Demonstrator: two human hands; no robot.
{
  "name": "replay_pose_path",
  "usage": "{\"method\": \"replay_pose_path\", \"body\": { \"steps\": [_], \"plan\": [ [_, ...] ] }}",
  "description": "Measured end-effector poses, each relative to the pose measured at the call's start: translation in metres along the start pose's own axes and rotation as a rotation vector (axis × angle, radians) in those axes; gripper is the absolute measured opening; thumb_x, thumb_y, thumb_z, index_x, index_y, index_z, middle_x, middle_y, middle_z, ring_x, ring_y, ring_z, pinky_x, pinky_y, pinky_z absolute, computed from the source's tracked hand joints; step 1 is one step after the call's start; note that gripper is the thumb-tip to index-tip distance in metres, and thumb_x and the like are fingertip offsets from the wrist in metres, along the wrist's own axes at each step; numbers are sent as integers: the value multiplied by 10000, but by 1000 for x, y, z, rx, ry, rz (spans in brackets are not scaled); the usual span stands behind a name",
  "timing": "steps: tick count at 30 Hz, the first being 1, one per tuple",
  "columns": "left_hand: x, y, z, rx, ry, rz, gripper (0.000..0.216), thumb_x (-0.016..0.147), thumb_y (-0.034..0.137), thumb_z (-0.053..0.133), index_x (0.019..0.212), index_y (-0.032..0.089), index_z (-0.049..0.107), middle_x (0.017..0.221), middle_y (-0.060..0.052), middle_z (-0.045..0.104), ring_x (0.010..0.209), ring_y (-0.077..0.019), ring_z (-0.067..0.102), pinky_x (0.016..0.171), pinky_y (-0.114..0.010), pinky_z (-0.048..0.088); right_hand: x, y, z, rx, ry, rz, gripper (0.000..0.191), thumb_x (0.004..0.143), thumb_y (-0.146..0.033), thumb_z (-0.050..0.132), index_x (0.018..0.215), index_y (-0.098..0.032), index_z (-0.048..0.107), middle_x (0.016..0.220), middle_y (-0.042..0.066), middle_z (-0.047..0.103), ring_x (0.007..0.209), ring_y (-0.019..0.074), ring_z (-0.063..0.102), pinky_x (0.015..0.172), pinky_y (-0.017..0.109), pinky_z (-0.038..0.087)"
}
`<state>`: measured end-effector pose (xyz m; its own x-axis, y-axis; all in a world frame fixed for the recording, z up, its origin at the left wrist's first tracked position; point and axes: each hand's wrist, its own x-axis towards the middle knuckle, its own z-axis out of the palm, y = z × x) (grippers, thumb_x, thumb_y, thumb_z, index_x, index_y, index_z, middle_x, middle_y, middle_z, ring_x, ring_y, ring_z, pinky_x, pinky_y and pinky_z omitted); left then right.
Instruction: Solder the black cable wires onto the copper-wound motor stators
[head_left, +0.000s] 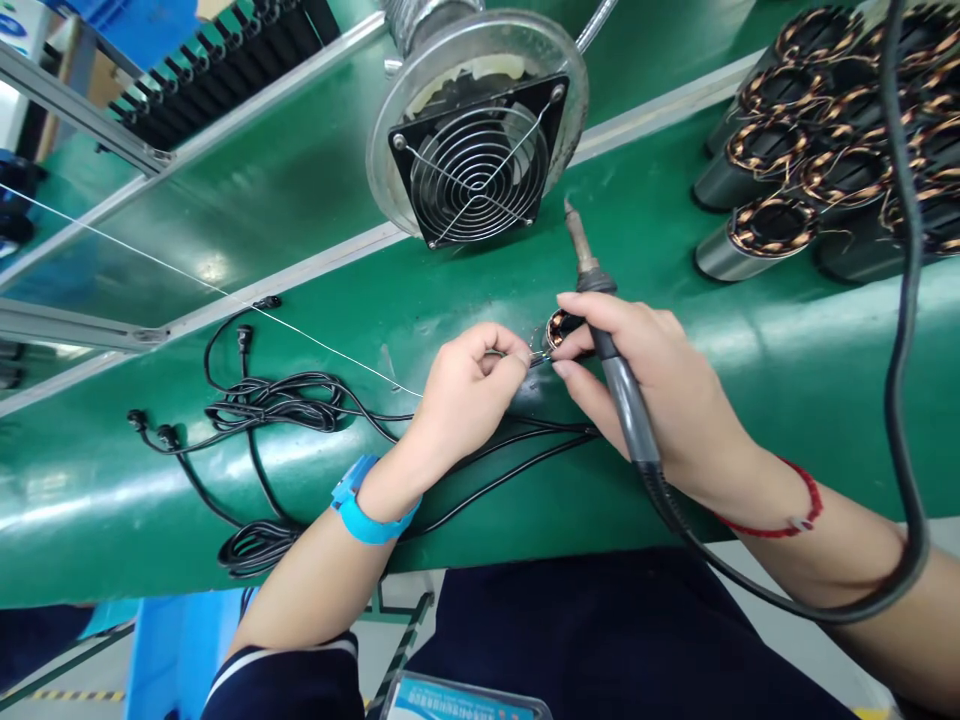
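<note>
My left hand (pixel 471 388) is closed in a pinch on the end of a black cable (pixel 537 360), where thin bare wires show. In my right hand (pixel 667 390) rests a soldering iron (pixel 621 385), its tip pointing up and away from the wires. The right thumb and fingertips meet at those same wire ends, close to the left fingertips. Just behind them, a motor stator with copper windings (pixel 556 328) is partly hidden by the right hand. A thin white strand (pixel 322 342) runs from the upper left to my left wrist.
A fume extractor fan with a wire guard (pixel 480 185) hangs above the work spot. Several wound stators (pixel 772 230) stand at the right. Coiled black cables with plugs (pixel 277 405) lie on the green bench (pixel 90 520) at left. The iron's cord (pixel 896 400) loops over my right forearm.
</note>
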<state>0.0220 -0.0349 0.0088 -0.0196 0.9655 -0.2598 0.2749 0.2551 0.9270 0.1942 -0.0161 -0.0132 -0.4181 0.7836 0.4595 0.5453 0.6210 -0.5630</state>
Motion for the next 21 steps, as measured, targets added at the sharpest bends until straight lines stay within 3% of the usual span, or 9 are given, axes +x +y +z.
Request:
{"method": "replay_pose_path", "body": {
  "steps": [3,6,9,13,17,21],
  "plan": [
    [-2,-2,-2,1,12,151,111,827,124,559,734,172,596,765,5,627,531,-58,517,492,-206,415,0,-2,2,1,4,0,451,874,-171,545,1295,-313,466,886,9,709,843,268,656,720,440,500],
    [-5,-5,-3,128,44,359,103,851,132,584,788,179,650,989,-45,680,763,-106,617,643,-242,498,1,-4,1,59,18,18,469,868,-167,566,1297,-319,451,890,1,703,884,257,665,762,443,516],
    [-6,-8,-5,294,56,507,107,877,138,592,828,194,669,1000,-49,684,930,-149,629,752,-277,510,2,-6,1,156,32,36,475,868,-168,579,1302,-305,443,875,-17,691,920,232,674,832,441,531],
    [-6,-11,-5,436,66,654,113,866,94,592,906,191,633,976,-54,660,925,-151,607,767,-283,499,5,-5,3,202,32,60,443,872,-157,556,1280,-301,460,859,-17,682,919,212,677,870,430,534],
    [-5,-12,-5,488,111,702,155,857,43,551,811,184,595,887,-41,630,874,-140,584,780,-283,480,6,-1,2,170,3,33,427,873,-160,541,1280,-265,469,877,-3,693,928,217,677,880,434,526],
    [-2,-12,-6,393,123,591,185,813,17,559,762,189,605,849,-19,626,809,-126,567,688,-254,453,5,6,0,27,-67,-62,446,870,-144,507,1303,-246,474,954,26,737,913,248,670,811,447,514]
  ]
}}
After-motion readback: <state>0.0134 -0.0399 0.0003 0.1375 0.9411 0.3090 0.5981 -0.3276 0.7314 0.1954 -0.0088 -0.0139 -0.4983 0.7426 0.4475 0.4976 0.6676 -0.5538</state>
